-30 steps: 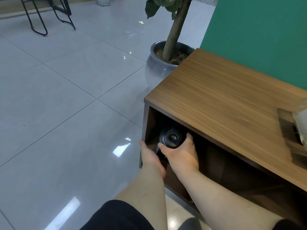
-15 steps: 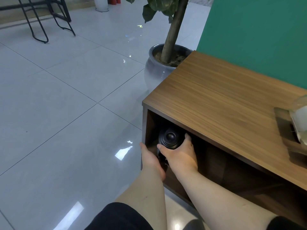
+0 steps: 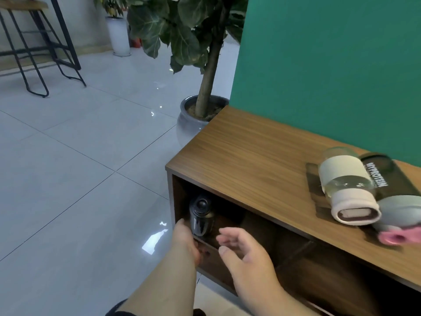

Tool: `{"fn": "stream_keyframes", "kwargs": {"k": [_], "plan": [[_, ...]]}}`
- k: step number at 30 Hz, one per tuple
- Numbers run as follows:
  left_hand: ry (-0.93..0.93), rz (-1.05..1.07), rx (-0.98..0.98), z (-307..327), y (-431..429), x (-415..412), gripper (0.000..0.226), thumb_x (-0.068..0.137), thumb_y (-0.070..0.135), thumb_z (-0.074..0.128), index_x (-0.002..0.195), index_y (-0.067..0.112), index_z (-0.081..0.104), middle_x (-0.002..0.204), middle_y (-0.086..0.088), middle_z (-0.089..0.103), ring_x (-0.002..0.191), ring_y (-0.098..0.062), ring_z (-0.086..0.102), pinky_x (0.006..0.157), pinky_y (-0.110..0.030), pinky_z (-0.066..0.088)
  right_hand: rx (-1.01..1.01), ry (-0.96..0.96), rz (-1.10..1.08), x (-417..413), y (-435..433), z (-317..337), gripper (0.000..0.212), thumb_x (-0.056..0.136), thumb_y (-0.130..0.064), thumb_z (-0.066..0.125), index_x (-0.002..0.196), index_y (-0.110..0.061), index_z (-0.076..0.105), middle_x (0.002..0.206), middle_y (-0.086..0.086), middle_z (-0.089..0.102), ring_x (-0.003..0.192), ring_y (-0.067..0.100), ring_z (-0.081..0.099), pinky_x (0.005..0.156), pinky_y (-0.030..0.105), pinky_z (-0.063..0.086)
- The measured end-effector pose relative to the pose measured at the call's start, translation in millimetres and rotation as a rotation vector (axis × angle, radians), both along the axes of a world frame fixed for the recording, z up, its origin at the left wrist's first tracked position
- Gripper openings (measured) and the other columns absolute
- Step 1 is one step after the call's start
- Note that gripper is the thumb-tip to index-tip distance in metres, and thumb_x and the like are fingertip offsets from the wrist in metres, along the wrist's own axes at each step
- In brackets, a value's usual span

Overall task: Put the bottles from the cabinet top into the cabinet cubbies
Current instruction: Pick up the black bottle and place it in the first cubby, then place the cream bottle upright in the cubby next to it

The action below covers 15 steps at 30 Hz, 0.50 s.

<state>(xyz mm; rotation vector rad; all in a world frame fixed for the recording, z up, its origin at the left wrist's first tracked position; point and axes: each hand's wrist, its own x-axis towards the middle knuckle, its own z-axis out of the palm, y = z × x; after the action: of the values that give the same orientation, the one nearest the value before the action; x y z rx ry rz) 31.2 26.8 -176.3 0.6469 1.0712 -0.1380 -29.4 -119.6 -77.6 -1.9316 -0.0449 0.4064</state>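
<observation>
Black bottle [image 3: 201, 215] stands upright in the leftmost cubby [image 3: 227, 224] of the cabinet [image 3: 250, 156], close to the left wall. Glossy dark body, rounded cap with a domed knob on top. Its base is hidden behind the cubby's front edge and the left hand.

Left hand [image 3: 185, 241] at the cubby's lower left corner, fingertips near the bottle's lower body; contact cannot be confirmed, and whether its grip is open or closed cannot be told because the fingers are turned out of sight. Right hand [image 3: 241, 249] just in front of the cubby, fingers spread and loosely curled, grip open, holding nothing, apart from the bottle.

On the cabinet top, right side: clear bottle [image 3: 344, 185] lying on its side, pale sleeve round the middle, cream cap toward the camera. Touching it on the right, a dark shaker bottle [image 3: 387, 179] also on its side, white lettering, grey lid, pink spout cap; blurred, and cut off by the frame's right edge.

Cubby interior is dark; further contents not discernible. Potted plant [image 3: 200, 117] stands on the tiled floor [image 3: 79, 179] by the cabinet's far end.
</observation>
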Motion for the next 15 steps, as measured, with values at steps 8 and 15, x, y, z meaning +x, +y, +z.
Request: {"fn": "stream_keyframes", "kwargs": {"k": [8, 15], "plan": [[-0.194, -0.124, -0.049, 58, -37, -46, 0.07, 0.103, 0.052, 0.041, 0.162, 0.016, 0.028, 0.166, -0.023, 0.032, 0.149, -0.042, 0.038, 0.122, -0.057, 0.028, -0.142, -0.685, -0.166, -15, -82, 80, 0.037, 0.082, -0.013, 0.072, 0.11, -0.035, 0.065, 0.111, -0.022, 0.063, 0.112, 0.002, 0.055, 0.096, 0.02, 0.043], [-0.355, -0.204, -0.028, 75, -60, -92, 0.067, 0.102, 0.057, 0.039, 0.151, 0.013, 0.046, 0.149, -0.023, 0.055, 0.131, -0.041, 0.057, 0.113, -0.057, 0.04, -0.729, -0.659, -0.375, 37, -123, 100, 0.075, 0.079, -0.042, 0.074, 0.141, -0.013, 0.043, 0.143, 0.01, 0.045, 0.135, 0.03, 0.039, 0.11, 0.044, 0.036]]}}
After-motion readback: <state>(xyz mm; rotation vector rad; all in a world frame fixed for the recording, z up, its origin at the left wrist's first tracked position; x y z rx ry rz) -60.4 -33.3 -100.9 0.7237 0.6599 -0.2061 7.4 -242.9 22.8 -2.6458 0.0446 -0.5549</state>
